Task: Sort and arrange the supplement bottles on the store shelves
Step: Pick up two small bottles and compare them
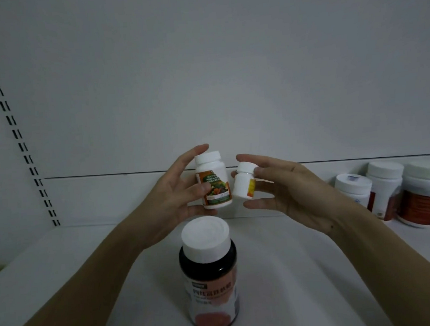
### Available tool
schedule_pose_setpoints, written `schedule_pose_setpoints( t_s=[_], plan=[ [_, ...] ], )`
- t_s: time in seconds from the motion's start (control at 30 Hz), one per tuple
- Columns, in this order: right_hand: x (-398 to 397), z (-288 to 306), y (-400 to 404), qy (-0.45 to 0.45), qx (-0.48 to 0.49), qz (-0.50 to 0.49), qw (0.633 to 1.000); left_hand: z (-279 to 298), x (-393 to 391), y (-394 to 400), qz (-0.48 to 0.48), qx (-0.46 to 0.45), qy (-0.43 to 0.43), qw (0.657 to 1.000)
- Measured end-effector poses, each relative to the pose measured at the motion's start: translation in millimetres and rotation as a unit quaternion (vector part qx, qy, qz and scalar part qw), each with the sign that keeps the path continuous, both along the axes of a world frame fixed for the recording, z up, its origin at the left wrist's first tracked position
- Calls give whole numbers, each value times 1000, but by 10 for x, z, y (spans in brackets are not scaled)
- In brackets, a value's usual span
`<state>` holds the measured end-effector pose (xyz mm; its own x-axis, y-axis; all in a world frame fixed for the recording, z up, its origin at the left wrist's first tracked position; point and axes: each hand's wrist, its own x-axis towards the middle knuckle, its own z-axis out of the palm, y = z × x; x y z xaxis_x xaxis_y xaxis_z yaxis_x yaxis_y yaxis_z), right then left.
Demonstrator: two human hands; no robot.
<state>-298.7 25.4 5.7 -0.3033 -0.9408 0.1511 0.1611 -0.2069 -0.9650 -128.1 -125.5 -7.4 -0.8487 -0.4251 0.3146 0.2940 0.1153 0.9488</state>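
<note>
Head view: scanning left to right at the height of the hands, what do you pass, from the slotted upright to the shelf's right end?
Slotted shelf upright → left hand → white multivitamin bottle → small white bottle → right hand → short white jar → taller white bottle with red label → wide red-labelled jar.

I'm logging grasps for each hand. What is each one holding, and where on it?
Left hand grips the multivitamin bottle round its body; right hand pinches the small white bottle at its side.
</note>
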Motion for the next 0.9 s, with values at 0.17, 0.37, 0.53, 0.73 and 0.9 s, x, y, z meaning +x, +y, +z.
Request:
schedule_pose_setpoints(
  t_s=[0.17,0.37,0.53,0.73,0.9],
  plan=[
    [40,33,29,65,-6,-23,998,19,1,-8,0,-8,18,1000],
    [46,53,27,31,-53,-35,997,69,20,-3,-13,-23,51,998],
    [51,99,39,-16,-87,-3,996,95,46,-18,-35,-16,46,998],
    [53,113,55,-9,-107,3,994,124,65,-21,-38,-17,49,998],
    [56,95,56,16,-86,-12,996,153,75,-8,-27,-15,52,998]
  ],
)
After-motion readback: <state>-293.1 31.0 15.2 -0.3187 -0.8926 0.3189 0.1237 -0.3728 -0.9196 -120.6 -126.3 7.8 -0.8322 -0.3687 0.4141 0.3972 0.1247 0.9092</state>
